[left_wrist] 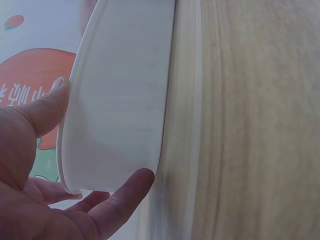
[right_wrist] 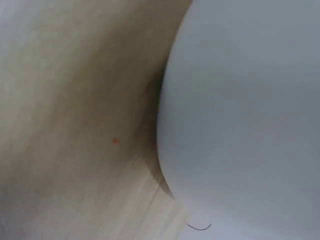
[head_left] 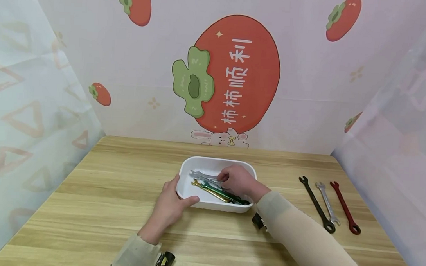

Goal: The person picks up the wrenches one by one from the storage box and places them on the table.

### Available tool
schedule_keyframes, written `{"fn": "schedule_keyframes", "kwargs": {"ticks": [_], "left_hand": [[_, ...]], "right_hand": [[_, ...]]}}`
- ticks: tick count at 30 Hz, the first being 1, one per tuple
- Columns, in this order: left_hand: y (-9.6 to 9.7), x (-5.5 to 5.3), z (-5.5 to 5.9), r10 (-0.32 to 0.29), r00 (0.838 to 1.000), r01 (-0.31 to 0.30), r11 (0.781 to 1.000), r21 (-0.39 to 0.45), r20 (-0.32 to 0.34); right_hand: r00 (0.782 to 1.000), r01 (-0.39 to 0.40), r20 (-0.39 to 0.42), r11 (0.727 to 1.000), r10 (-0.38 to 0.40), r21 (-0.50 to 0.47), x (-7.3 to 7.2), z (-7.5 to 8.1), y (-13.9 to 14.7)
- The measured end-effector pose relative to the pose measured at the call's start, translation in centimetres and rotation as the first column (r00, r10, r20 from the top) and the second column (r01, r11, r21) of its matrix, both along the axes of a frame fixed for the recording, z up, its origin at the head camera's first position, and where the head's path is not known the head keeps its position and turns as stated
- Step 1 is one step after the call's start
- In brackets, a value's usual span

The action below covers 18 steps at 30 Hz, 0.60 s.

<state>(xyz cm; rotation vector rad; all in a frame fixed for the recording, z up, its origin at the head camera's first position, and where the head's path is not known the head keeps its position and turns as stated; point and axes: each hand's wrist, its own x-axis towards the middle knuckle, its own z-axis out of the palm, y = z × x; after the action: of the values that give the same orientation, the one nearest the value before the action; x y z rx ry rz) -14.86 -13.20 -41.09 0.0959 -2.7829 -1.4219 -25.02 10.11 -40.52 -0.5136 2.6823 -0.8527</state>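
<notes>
A white plastic bin (head_left: pixel 214 206) stands on the table with several combination wrenches lying in it. My left hand (head_left: pixel 170 204) holds the bin's left end, the thumb over the front rim; the left wrist view shows its fingers (left_wrist: pixel 122 202) against the outer wall (left_wrist: pixel 117 100). Inside the bin, my right hand (head_left: pixel 237 180) pinches at a silver wrench (head_left: pixel 206 176), whose far end the hand hides. Nearer the front wall lie a gold wrench (head_left: pixel 211 190) and a green wrench (head_left: pixel 221 191). In the right wrist view the bin's wall (right_wrist: pixel 240 125) blocks the fingers from sight.
To the right on the wooden table (head_left: pixel 127 177) lie a black wrench (head_left: pixel 316 203), a silver wrench (head_left: pixel 327 201) and a red wrench (head_left: pixel 345 206), roughly side by side. A printed backdrop (head_left: pixel 298 124) rises behind the table, with similar sheets at both sides.
</notes>
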Motion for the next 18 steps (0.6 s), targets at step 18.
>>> {"fn": "schedule_keyframes", "kwargs": {"ticks": [18], "left_hand": [[0.01,-0.21,-0.21,0.008,1.0,-0.008,1.0,0.008,0.016]], "right_hand": [[0.931,0.255,0.335,0.912,-0.143,-0.32,0.14,1.06,0.61]]}}
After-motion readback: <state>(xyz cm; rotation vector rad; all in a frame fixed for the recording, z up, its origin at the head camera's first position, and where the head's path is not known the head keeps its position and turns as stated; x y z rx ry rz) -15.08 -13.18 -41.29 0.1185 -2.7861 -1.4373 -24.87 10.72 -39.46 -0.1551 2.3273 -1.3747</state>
